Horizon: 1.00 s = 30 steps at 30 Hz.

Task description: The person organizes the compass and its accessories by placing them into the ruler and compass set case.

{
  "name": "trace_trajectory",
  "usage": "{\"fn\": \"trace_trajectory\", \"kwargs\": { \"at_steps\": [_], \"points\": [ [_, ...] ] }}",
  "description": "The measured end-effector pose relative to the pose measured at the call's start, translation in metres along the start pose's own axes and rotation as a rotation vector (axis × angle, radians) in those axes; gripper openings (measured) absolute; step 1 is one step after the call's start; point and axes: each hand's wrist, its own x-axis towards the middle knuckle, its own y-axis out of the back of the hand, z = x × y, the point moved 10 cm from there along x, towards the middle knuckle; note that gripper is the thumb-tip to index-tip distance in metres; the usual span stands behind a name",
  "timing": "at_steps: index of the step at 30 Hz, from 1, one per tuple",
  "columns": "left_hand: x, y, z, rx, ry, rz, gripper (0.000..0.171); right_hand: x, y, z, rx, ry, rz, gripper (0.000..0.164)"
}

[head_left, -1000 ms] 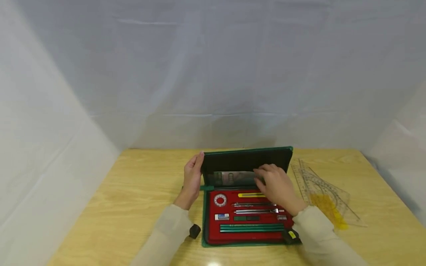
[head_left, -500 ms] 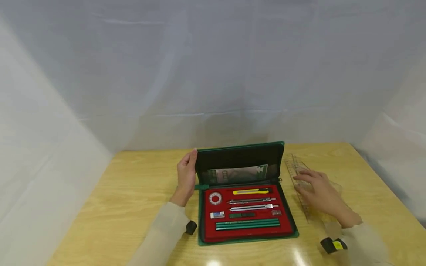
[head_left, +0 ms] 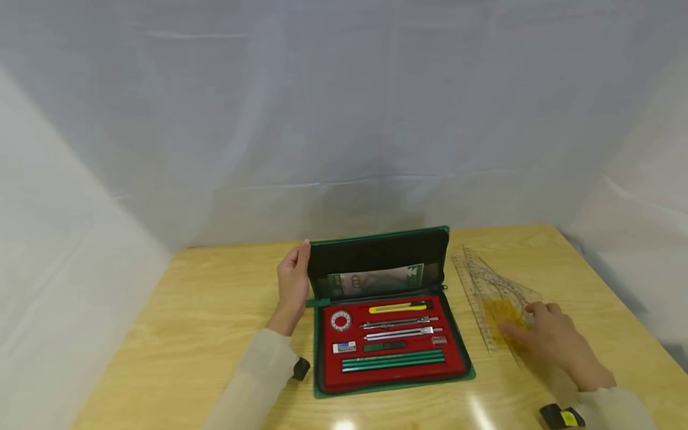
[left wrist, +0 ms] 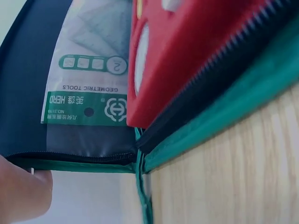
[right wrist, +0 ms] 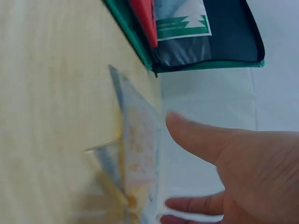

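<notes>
A green zip case (head_left: 395, 387) lies unzipped on the table with its lid (head_left: 376, 248) tilted up. My left hand (head_left: 292, 283) grips the lid's left edge, and its thumb (left wrist: 28, 196) shows in the left wrist view. Behind the lid's clear pocket is a printed sheet (left wrist: 84, 105) marked "GEOMETRIC TOOLS". To the right of the case, clear set squares (head_left: 473, 292) overlap a yellow plastic piece (head_left: 493, 313). My right hand (head_left: 559, 343) hovers at their right side. Its thumb and fingers are spread apart around the pieces in the right wrist view.
The red tray (head_left: 398, 376) bears a white ring (head_left: 341, 321), a yellow utility knife (head_left: 400, 307), two metal compasses (head_left: 400, 333), an eraser (head_left: 344, 347), a sharpener (head_left: 438, 340) and green pencils (head_left: 392, 361). A pale cloth wall (head_left: 344, 119) stands behind the table.
My right hand has moved from the lid pocket rightward to the set squares, uncovering the sheet. The left hand keeps its grip on the lid. The head view has shifted slightly.
</notes>
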Motion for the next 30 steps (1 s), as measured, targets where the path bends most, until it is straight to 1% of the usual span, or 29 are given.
{"fn": "trace_trajectory", "kwargs": {
  "at_steps": [2, 4, 6, 9, 11, 13, 17, 19, 21, 24, 27, 30],
  "points": [
    [-0.001, 0.0, 0.003, 0.056, -0.015, -0.012, 0.043, -0.002, -0.007, 0.004, -0.011, -0.05, -0.055, 0.097],
    [-0.001, -0.001, 0.007, 0.107, -0.032, -0.027, 0.043, -0.003, -0.013, 0.007, -0.015, -0.075, -0.084, 0.1],
    [0.0, -0.003, 0.011, 0.144, -0.036, -0.034, 0.04, -0.002, -0.017, 0.009, 0.005, -0.087, -0.104, 0.096],
    [0.004, -0.004, 0.017, 0.184, -0.051, -0.032, 0.037, 0.002, -0.019, 0.011, 0.042, -0.062, -0.099, 0.087],
    [0.008, -0.005, 0.024, 0.214, -0.072, -0.037, 0.032, 0.005, -0.021, 0.014, 0.072, -0.054, -0.101, 0.082],
    [0.012, -0.009, 0.033, 0.262, -0.11, -0.065, 0.03, 0.007, -0.023, 0.017, 0.094, -0.046, -0.096, 0.08],
    [0.019, -0.022, 0.046, 0.367, -0.163, -0.182, 0.029, 0.007, -0.022, 0.025, 0.116, -0.043, -0.068, 0.076],
    [0.021, -0.026, 0.047, 0.41, -0.172, -0.234, 0.03, 0.006, -0.021, 0.028, 0.117, -0.045, -0.055, 0.073],
    [0.022, -0.028, 0.044, 0.437, -0.174, -0.256, 0.03, 0.006, -0.018, 0.03, 0.111, -0.042, -0.04, 0.07],
    [0.022, -0.026, 0.04, 0.443, -0.177, -0.251, 0.03, 0.01, -0.018, 0.033, 0.124, -0.042, -0.032, 0.065],
    [0.022, -0.025, 0.037, 0.424, -0.183, -0.24, 0.03, 0.013, -0.017, 0.036, 0.15, -0.031, -0.015, 0.057],
    [0.023, -0.027, 0.033, 0.402, -0.167, -0.247, 0.03, 0.012, -0.014, 0.038, 0.16, -0.013, 0.03, 0.048]
  ]
}}
